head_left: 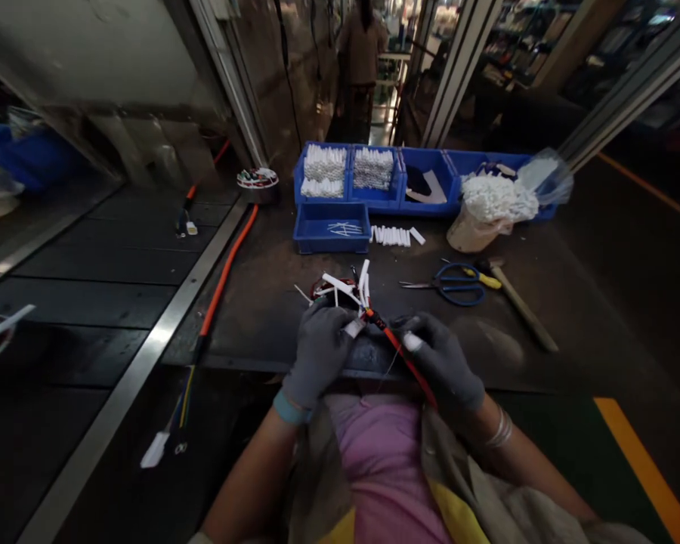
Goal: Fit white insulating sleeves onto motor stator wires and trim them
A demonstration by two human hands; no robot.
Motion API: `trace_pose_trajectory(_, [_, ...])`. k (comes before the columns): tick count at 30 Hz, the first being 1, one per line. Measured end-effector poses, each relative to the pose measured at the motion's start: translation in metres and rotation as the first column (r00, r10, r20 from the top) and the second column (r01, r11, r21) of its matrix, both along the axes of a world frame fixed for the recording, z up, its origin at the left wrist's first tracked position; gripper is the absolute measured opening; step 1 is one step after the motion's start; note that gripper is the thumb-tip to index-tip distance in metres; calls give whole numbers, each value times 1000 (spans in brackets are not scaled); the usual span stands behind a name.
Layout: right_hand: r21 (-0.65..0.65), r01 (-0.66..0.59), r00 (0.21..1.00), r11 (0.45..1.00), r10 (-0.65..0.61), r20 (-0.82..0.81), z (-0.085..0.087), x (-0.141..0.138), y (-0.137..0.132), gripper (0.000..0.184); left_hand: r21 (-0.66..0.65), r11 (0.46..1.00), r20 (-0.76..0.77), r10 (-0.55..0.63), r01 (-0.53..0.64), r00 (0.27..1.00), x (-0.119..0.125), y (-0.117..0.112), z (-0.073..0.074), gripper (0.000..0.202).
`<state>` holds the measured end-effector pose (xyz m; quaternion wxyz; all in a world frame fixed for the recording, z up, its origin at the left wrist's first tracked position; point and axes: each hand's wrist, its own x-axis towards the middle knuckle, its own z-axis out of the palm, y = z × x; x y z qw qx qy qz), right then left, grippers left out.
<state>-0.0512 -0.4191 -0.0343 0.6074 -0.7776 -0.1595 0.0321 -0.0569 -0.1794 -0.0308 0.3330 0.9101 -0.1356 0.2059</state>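
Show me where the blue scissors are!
In the head view, the blue scissors lie on the dark bench, just beyond the right hand, beside a wooden-handled tool.

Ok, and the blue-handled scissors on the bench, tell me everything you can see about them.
The scissors have two large loop handles that look like blue plastic and slim metal blades that appear closed. They lie flat on the dark workbench, blades pointing left and loops to the right. A yellow-handled tool lies at the handle end; whether it touches them, I cannot tell. Nothing is holding the scissors.
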Motion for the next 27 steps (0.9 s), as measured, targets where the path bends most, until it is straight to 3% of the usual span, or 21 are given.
trace_pose_trajectory(3, [141,111,982,984,-130,135,19,-24,-10,10,126,989,-22,-76,78,997,-2,13,9,25])
trace_pose_trajectory(6, [216,81,938,973,-148,315,32,-45,-9,15,226,968,-71,-94,108,993,-1,18,12,47])
trace_pose_trajectory(8, [226,39,925,973,-120,359,29,-53,-3,19,231,963,-98,-116,136,988,0,17,11,51])
trace_pose_trajectory(14, [95,170,906,981,-193,377,4,-62,18,8,174,977,-78,-109,121,991,0,14,5,40])
trace_pose_trajectory(19, [-54,191,925,980,-161,344,9,-56,22,6,168,980,-71,-97,108,993,0,13,4,42])
trace_pose_trajectory(27, [-32,133,931,991,-114,347,7,-58,24,5,148,984,-47,-97,103,994,0,13,2,42])
